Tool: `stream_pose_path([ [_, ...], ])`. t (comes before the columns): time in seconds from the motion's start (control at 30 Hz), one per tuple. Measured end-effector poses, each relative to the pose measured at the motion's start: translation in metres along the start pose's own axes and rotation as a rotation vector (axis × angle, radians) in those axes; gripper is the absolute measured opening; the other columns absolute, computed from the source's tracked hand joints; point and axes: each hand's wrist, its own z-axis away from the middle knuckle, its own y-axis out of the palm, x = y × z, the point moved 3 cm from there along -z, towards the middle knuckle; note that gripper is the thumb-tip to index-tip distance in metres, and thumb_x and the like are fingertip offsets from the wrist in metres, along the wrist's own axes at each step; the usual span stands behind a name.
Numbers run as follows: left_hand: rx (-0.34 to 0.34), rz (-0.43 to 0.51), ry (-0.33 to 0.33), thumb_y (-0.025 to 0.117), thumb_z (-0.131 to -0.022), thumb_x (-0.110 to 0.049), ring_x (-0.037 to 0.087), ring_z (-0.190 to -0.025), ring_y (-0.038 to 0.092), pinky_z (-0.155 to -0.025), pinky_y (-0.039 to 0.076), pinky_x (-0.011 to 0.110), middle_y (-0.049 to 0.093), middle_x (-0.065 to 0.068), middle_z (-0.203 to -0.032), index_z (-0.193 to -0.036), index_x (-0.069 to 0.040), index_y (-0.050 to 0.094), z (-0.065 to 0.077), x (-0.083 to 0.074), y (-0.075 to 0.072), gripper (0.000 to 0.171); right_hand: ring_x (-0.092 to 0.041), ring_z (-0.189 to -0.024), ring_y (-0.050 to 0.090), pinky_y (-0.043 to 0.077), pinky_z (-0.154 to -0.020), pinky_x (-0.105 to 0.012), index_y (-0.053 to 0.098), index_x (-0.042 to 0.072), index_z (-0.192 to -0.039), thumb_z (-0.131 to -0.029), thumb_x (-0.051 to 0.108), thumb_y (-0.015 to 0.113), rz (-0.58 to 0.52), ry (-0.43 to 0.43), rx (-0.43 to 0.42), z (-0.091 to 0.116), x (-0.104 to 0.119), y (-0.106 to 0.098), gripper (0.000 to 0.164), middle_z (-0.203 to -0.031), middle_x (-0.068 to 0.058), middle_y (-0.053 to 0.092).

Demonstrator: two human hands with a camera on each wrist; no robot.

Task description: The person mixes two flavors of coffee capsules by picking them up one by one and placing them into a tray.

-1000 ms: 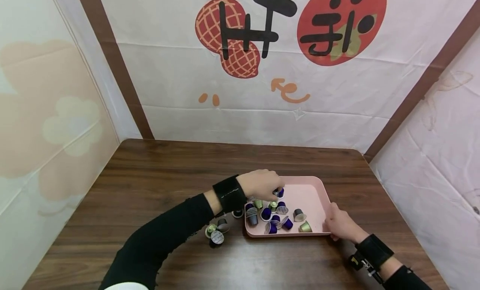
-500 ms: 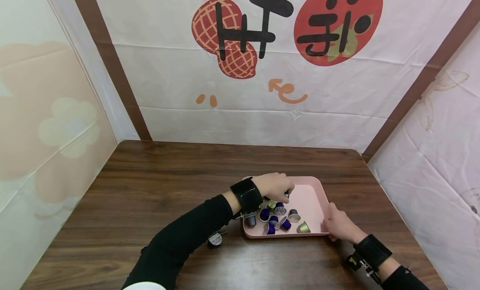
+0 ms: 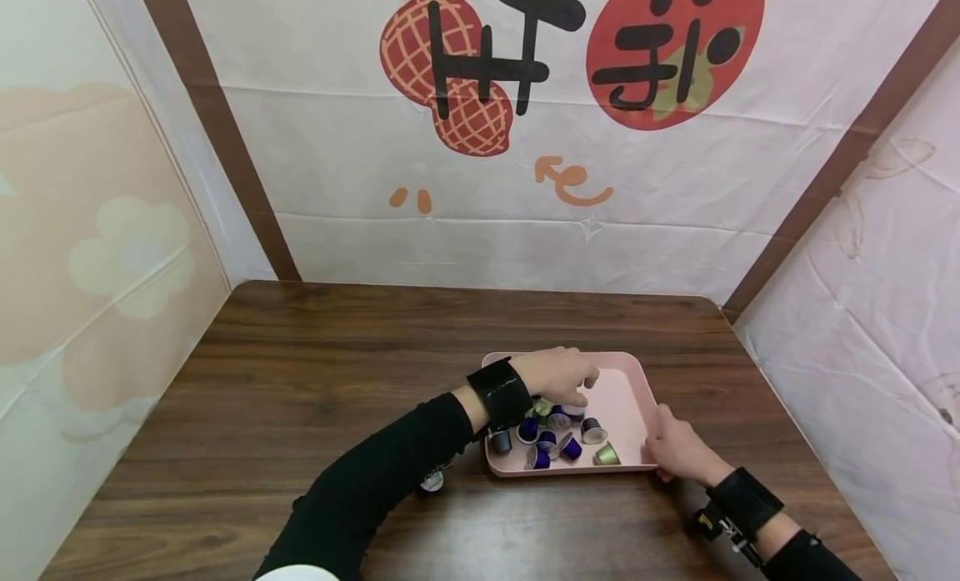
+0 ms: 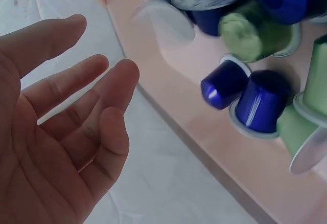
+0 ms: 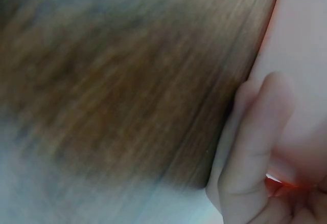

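Note:
A pink tray (image 3: 626,398) lies on the table with several coffee capsules in it: purple-blue ones (image 3: 572,448), a green one (image 3: 607,455) near the front edge and a grey one (image 3: 593,432). My left hand (image 3: 558,375) hovers over the tray's back part, palm down and fingers spread. In the left wrist view nothing sits between its fingers (image 4: 120,78), and blue capsules (image 4: 263,101) and green ones lie beside it. At the tray's right front corner my right hand (image 3: 684,448) grips the rim, its fingers (image 5: 255,137) against the edge in the right wrist view.
Loose capsules (image 3: 432,482) stand on the wooden table (image 3: 337,339) left of the tray, partly behind my left sleeve (image 3: 382,473). A printed cloth (image 3: 337,172) hangs behind the table, with more cloth at both sides.
My left hand has moved right over the tray and let go of a capsule; its fingers have spread. The right hand has kept its grip on the rim.

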Motion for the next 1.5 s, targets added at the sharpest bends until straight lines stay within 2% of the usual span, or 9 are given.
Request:
stream_pose_path([
  [0.17, -0.005, 0.021, -0.027, 0.062, -0.092, -0.028, 0.009, -0.083, 0.054, -0.075, 0.043, 0.024, 0.061, -0.001, -0.103, -0.109, -0.013, 0.063, 0.011, 0.012, -0.009, 0.023, -0.019, -0.046, 0.054, 0.047, -0.042, -0.033, 0.029, -0.007, -0.12, -0.089, 0.002, 0.043, 0.004, 0.011, 0.008, 0.0, 0.001, 0.001, 0.035, -0.063, -0.012, 0.051],
  [0.33, -0.03, 0.042, -0.044, 0.06, -0.092, -0.026, 0.009, -0.072, 0.05, -0.068, 0.041, 0.025, 0.058, -0.005, -0.087, -0.092, -0.016, 0.063, 0.032, 0.037, -0.012, 0.01, -0.02, -0.048, 0.054, 0.047, -0.043, -0.033, 0.027, -0.008, -0.122, -0.09, 0.002, 0.043, 0.006, 0.03, 0.024, 0.001, -0.001, 0.001, 0.037, -0.067, -0.012, 0.051],
  [0.47, -0.045, 0.061, -0.089, 0.061, -0.092, -0.025, 0.008, -0.065, 0.049, -0.062, 0.04, 0.024, 0.055, -0.007, -0.076, -0.081, -0.019, 0.058, 0.058, 0.059, -0.009, 0.013, -0.02, -0.049, 0.054, 0.047, -0.044, -0.032, 0.028, -0.007, -0.122, -0.09, 0.002, 0.043, 0.007, 0.035, 0.034, 0.001, 0.0, 0.0, 0.037, -0.068, -0.012, 0.051],
  [0.7, -0.033, 0.132, -0.205, 0.066, -0.089, -0.023, 0.007, -0.064, 0.051, -0.06, 0.043, 0.024, 0.057, -0.009, -0.074, -0.076, -0.021, 0.06, 0.109, 0.09, 0.006, 0.014, -0.02, -0.049, 0.054, 0.047, -0.044, -0.033, 0.029, -0.007, -0.121, -0.091, 0.003, 0.043, -0.003, 0.029, 0.038, 0.002, 0.003, -0.002, 0.034, -0.067, -0.012, 0.051],
  [0.87, 0.013, 0.246, -0.211, 0.069, -0.086, -0.024, 0.008, -0.067, 0.053, -0.062, 0.044, 0.025, 0.057, -0.008, -0.076, -0.086, -0.017, 0.064, 0.129, 0.103, 0.03, 0.009, -0.02, -0.049, 0.053, 0.047, -0.044, -0.033, 0.029, -0.007, -0.12, -0.092, 0.003, 0.043, -0.004, 0.021, 0.032, 0.001, 0.003, -0.002, 0.034, -0.067, -0.012, 0.051],
  [0.97, 0.019, 0.304, -0.197, 0.07, -0.086, -0.027, 0.007, -0.069, 0.053, -0.064, 0.044, 0.025, 0.058, -0.008, -0.077, -0.093, -0.012, 0.064, 0.135, 0.106, 0.043, 0.017, -0.02, -0.049, 0.053, 0.048, -0.044, -0.033, 0.029, -0.007, -0.119, -0.091, 0.003, 0.043, -0.004, 0.023, 0.036, 0.002, 0.004, -0.001, 0.033, -0.067, -0.012, 0.051],
  [1.07, 0.014, 0.333, -0.208, 0.07, -0.085, -0.034, 0.007, -0.068, 0.052, -0.063, 0.043, 0.025, 0.057, -0.007, -0.076, -0.092, -0.012, 0.062, 0.136, 0.107, 0.048, 0.025, -0.02, -0.049, 0.053, 0.048, -0.044, -0.033, 0.029, -0.007, -0.119, -0.091, 0.003, 0.043, -0.004, 0.022, 0.034, 0.003, 0.003, -0.001, 0.032, -0.067, -0.012, 0.05],
  [1.23, 0.024, 0.315, -0.235, 0.072, -0.081, -0.04, 0.008, -0.066, 0.049, -0.061, 0.04, 0.026, 0.054, -0.006, -0.073, -0.088, -0.014, 0.06, 0.131, 0.105, 0.052, 0.03, -0.02, -0.049, 0.054, 0.048, -0.044, -0.033, 0.029, -0.007, -0.12, -0.091, 0.002, 0.043, -0.013, 0.026, 0.026, 0.002, 0.002, -0.001, 0.033, -0.068, -0.012, 0.051],
  [1.5, 0.081, 0.282, -0.226, 0.076, -0.079, -0.035, 0.009, -0.067, 0.05, -0.062, 0.041, 0.025, 0.055, -0.006, -0.074, -0.092, -0.015, 0.061, 0.121, 0.101, 0.06, 0.028, -0.02, -0.049, 0.053, 0.047, -0.044, -0.033, 0.028, -0.006, -0.123, -0.091, 0.002, 0.043, -0.022, 0.039, 0.023, 0.002, 0.001, 0.001, 0.036, -0.068, -0.012, 0.051],
])
